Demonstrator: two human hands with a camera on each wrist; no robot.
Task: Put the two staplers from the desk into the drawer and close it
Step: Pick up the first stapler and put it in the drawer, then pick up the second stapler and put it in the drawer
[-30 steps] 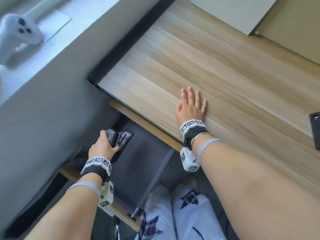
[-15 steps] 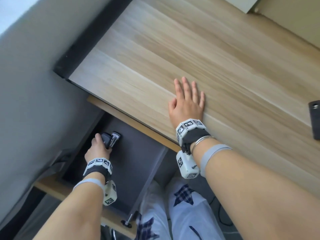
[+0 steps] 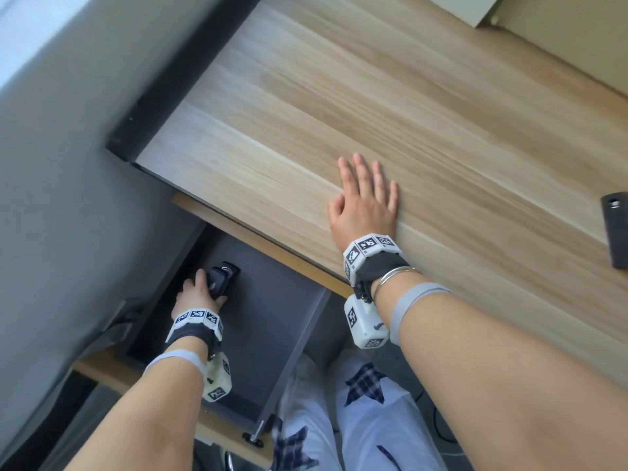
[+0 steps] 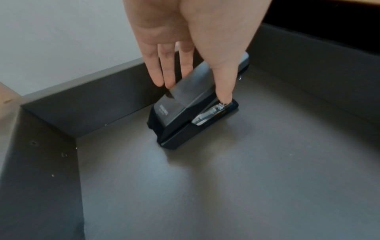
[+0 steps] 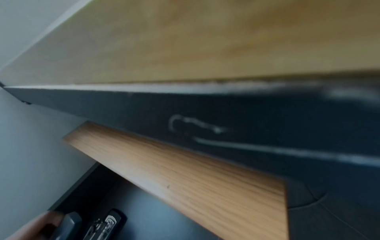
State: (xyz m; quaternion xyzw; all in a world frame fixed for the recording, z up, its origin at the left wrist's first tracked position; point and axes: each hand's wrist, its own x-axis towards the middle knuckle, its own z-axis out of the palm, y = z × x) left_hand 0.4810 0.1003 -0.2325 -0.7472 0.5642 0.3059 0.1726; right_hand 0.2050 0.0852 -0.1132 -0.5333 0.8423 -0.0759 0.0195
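Pale wood grain covers the bench (image 3: pixel 424 137), which runs beside a grey wall (image 3: pixel 68 164). Below its front edge the dark grey drawer (image 3: pixel 272 321) stands pulled open. On the bench top lies the right hand (image 3: pixel 365 203), flat, palm down, fingers straight and slightly spread, holding nothing. Down in the drawer, the left hand (image 3: pixel 197 294) pinches a black stapler (image 4: pixel 191 104) between thumb and fingers, close to the drawer's left wall; the stapler sits tilted with its near end touching the drawer floor. A second dark stapler (image 3: pixel 615 229) lies on the bench at the far right, well apart from the right hand.
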